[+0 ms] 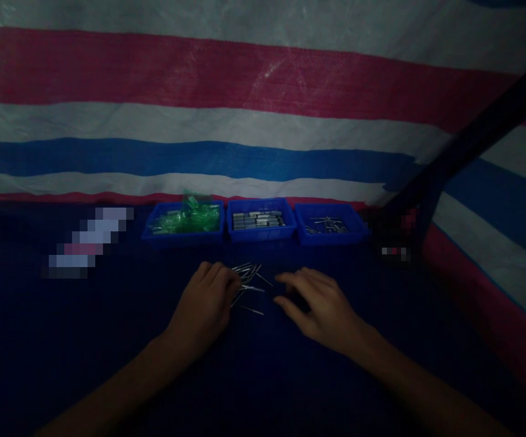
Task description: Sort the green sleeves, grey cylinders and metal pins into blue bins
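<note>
Apparently handling metal rods [250, 287] short of the tabletop's [263, 370] far edge, the left hand [209, 294] curls, grip unclear; the right hand [318, 300] gapes, seemingly empty; lifting one calls for pinching.

Looks like a makeshift workshop booth. Walled in with red-white-blue striped plastic tarp [244, 76], crossed by a dark diagonal bar [476, 136]. Kitted out with a dark blue work surface [85, 334], three blue rectangular plastic bins [263, 233], loose thin silver metal rods [250, 286].
</note>
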### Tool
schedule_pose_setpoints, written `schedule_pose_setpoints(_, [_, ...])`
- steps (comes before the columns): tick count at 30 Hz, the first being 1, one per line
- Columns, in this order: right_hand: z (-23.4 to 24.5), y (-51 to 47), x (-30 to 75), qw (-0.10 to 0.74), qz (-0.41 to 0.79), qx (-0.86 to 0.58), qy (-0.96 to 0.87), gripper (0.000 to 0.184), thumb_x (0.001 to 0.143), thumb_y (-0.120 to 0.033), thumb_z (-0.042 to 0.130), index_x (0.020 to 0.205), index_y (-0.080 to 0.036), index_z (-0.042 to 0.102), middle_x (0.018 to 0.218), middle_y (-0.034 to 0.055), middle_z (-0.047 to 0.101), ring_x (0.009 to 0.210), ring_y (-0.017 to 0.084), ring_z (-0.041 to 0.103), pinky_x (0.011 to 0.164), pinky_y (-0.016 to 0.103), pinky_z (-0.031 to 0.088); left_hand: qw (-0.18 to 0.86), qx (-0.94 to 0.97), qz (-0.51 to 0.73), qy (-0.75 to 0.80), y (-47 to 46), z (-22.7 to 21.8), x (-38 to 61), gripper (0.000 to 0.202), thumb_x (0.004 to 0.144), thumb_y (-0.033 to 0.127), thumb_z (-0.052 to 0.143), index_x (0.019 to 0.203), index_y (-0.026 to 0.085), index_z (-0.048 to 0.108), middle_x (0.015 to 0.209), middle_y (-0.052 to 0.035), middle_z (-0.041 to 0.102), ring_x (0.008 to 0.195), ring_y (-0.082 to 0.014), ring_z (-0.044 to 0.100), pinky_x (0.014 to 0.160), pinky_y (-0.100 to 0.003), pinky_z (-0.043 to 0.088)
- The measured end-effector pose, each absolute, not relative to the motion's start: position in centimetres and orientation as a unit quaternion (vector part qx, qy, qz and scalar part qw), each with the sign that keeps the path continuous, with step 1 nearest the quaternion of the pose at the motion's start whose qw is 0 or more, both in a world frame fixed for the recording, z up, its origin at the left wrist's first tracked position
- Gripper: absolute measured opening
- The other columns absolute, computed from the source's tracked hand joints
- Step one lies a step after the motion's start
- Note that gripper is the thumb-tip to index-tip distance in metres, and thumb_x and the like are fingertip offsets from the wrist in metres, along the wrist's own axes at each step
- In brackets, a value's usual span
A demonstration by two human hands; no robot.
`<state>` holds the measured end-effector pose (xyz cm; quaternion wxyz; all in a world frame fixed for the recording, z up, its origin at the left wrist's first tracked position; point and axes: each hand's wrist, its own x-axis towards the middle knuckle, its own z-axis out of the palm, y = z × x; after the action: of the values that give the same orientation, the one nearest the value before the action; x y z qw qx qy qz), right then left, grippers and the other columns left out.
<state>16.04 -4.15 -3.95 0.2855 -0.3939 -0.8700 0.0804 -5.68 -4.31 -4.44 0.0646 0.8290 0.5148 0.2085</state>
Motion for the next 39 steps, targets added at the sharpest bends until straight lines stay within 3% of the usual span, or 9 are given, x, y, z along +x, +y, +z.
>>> schedule_pose_setpoints(5, [-4.1, -4.9, 15.3, 0.319, 0.054, -0.325, -0.889, 0.01, 0.085, -0.018, 0.049, 0.085, -0.016, 0.059, 0.069, 0.0016, 0.062, 0.061, 0.013, 0.054, 0.059, 0.028, 0.041, 0.108, 0.828, 0.273, 0.477, -5.8, -4.4, -4.2, 0.017, 0.089, 0.015, 0.037, 0.077, 0.017, 0.049, 0.074, -0.0032, 0.056, 0.07, -0.0169, 0.045, 0.064, -0.031, 0.04])
schedule_pose_setpoints(10, [-4.2, -5.3, 15.1, 0.322, 0.06, -0.332, -0.885, 0.011, 0.083, -0.024, 0.053, 0.086, -0.015, 0.058, 0.069, 0.0019, 0.062, 0.063, 0.014, 0.055, 0.06, 0.029, 0.041, 0.109, 0.807, 0.291, 0.503, -5.4, -4.3, -4.3, 0.017, 0.089, 0.017, 0.038, 0.076, 0.018, 0.048, 0.07, -0.0028, 0.053, 0.068, -0.0167, 0.045, 0.061, -0.03, 0.039])
schedule_pose_setpoints(14, [-4.5, -5.6, 14.6, 0.334, 0.036, -0.338, -0.879, 0.008, 0.085, -0.017, 0.05, 0.082, -0.015, 0.057, 0.066, 0.0014, 0.062, 0.058, 0.012, 0.054, 0.057, 0.027, 0.04, 0.119, 0.808, 0.288, 0.5, -5.5, -4.2, -4.1, 0.02, 0.089, 0.019, 0.035, 0.074, 0.018, 0.048, 0.07, -0.0028, 0.054, 0.068, -0.0163, 0.046, 0.062, -0.03, 0.039])
schedule_pose_setpoints(22, [-4.4, -1.2, 18.5, 0.391, -0.069, -0.49, -0.776, 0.02, 0.087, -0.025, 0.041, 0.076, -0.018, 0.056, 0.057, 0.0006, 0.061, 0.046, 0.012, 0.054, 0.048, 0.025, 0.037, 0.113, 0.773, 0.233, 0.58, -3.1, -4.3, -6.7, 0.023, 0.088, 0.029, 0.038, 0.081, 0.017, 0.057, 0.077, -0.0028, 0.061, 0.071, -0.0166, 0.056, 0.067, -0.03, 0.041])
schedule_pose_setpoints(25, [-4.3, 1.6, 21.5, 0.414, -0.094, -0.635, -0.646, 0.023, 0.085, -0.035, 0.042, 0.083, -0.017, 0.056, 0.058, 0.0017, 0.06, 0.05, 0.016, 0.056, 0.049, 0.026, 0.037, 0.102, 0.752, 0.221, 0.613, -2.0, -4.4, -7.6, 0.022, 0.084, 0.03, 0.043, 0.091, 0.018, 0.06, 0.087, -0.0035, 0.064, 0.079, -0.0182, 0.059, 0.07, -0.03, 0.042])
schedule_pose_setpoints(28, [-4.0, 2.4, 22.7, 0.406, -0.059, -0.679, -0.608, 0.034, 0.083, -0.044, 0.045, 0.1, -0.015, 0.053, 0.058, 0.0, 0.058, 0.052, 0.018, 0.056, 0.051, 0.028, 0.038, 0.109, 0.756, 0.191, 0.617, -1.7, -4.6, -7.7, 0.023, 0.083, 0.031, 0.046, 0.094, 0.019, 0.062, 0.086, -0.0034, 0.065, 0.079, -0.0189, 0.059, 0.07, -0.03, 0.043])
schedule_pose_setpoints(39, [-3.8, -2.1, 18.3, 0.323, 0.108, -0.556, -0.759, 0.036, 0.086, -0.038, 0.044, 0.114, -0.016, 0.046, 0.063, -0.0013, 0.059, 0.055, 0.014, 0.057, 0.053, 0.025, 0.042, 0.089, 0.76, 0.133, 0.629, -2.0, -4.7, -6.7, 0.023, 0.084, 0.031, 0.044, 0.09, 0.021, 0.064, 0.087, -0.0015, 0.065, 0.081, -0.0183, 0.06, 0.068, -0.028, 0.043])
